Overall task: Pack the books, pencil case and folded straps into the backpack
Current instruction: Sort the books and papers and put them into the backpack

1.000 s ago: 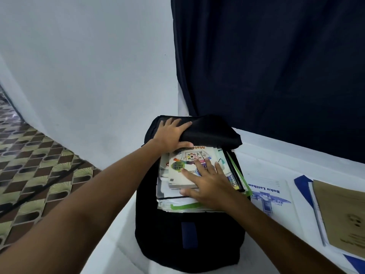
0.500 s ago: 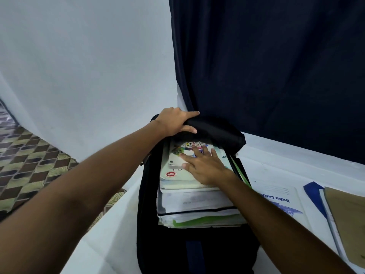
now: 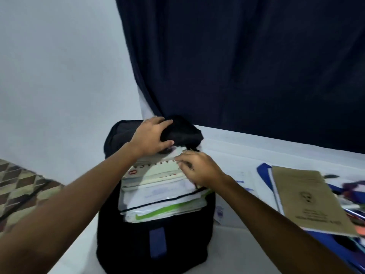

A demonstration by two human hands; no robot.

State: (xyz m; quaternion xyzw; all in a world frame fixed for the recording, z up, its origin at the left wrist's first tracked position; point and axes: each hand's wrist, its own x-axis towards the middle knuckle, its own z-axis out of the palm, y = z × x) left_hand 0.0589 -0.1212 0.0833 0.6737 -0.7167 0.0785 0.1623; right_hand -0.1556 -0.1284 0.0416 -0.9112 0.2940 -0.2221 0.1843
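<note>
A black backpack (image 3: pixel 154 230) is standing upright on the white bench (image 3: pixel 246 252), near its left edge, and its top is open. A stack of books (image 3: pixel 158 192) is sitting in the opening, with the upper ends still sticking out above the rim. The left hand (image 3: pixel 150 137) is lying on the folded-back black flap (image 3: pixel 183 133) at the far side of the backpack; its fingers (image 3: pixel 164 123) are curling over the flap and the thumb is pressing from below, so it is gripping the flap. The right hand (image 3: pixel 199 169) is resting on the right side of the top book, with the fingers (image 3: pixel 181 159) bent against the book's edge; the picture is blurred here, so I cannot tell if they are really pinching it or only pushing on it. To the right of the backpack, more things are lying on the bench: a white booklet (image 3: pixel 243 182) partly hidden under the right forearm, a brown booklet (image 3: pixel 308 198) on top of a blue folder (image 3: pixel 264 171), and some blurred colourful items (image 3: pixel 353 196) at the far right. A dark curtain (image 3: pixel 246 60) is hanging behind the bench.
</note>
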